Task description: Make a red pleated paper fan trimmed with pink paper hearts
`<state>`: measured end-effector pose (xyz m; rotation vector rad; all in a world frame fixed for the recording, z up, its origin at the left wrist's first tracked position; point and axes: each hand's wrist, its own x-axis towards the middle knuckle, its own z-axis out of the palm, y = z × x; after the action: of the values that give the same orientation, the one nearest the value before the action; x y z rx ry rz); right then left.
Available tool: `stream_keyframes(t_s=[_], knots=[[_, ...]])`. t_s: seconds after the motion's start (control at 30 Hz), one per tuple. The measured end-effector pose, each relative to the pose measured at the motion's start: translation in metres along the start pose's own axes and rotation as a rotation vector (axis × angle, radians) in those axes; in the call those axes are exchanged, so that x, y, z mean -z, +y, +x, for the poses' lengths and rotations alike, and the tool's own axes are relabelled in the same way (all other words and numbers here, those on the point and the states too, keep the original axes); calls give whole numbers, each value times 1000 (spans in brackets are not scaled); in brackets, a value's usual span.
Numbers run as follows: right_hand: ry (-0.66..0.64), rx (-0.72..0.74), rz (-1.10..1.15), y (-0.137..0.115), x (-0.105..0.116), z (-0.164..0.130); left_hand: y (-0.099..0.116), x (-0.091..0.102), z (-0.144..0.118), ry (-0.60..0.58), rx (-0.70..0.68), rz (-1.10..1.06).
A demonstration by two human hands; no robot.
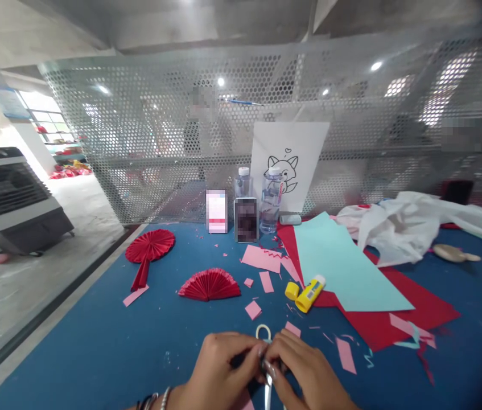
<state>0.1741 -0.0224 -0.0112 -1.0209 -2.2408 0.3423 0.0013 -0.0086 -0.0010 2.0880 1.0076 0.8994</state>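
Note:
My left hand (231, 364) and my right hand (304, 364) meet at the near middle of the blue table, fingertips pinched together. What they pinch is small, dark and mostly hidden by the fingers. Scissors show around them: a cream handle loop (263, 331) just beyond the fingers and a metal blade (268, 392) below, pointing toward me. Whether the scissors are gripped or lie beneath the hands cannot be made out. A pink paper piece (244, 402) lies partly under my left hand. Another pink scrap (292, 329) is just past my right hand.
A folded red paper fan (209, 286), a round red fan with handle (150, 246), a yellow glue stick (310, 294) and its cap (292, 291) lie beyond. Cyan sheets (351, 267) cover red paper (420, 299) at right. Phones (246, 220) and bottles (271, 205) stand behind.

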Motion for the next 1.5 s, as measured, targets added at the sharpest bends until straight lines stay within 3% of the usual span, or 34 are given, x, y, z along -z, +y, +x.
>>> stream_keyframes(t_s=[0.2,0.37,0.7,0.87,1.0,1.07,1.2,1.33,1.5], knots=[[8,-77,8,1,2,-2,-2,-1,0,70,122,-21],[36,-145,46,1,-2,-5,-4,-2,0,49,250,-112],[147,-167,65,0,-4,-6,-5,-3,7,-48,463,-587],[164,-141,-23,8,6,-2,-12,7,19,61,506,-684],[194,-57,-307,28,27,13,-23,17,29,189,528,-756],[148,-90,-485,44,39,20,-28,20,32,225,546,-793],[-113,-117,-826,76,55,22,-33,20,34,253,540,-814],[-218,-114,-907,86,58,19,-34,17,34,238,506,-788],[-221,-114,-919,80,67,25,-36,17,34,236,494,-742]])
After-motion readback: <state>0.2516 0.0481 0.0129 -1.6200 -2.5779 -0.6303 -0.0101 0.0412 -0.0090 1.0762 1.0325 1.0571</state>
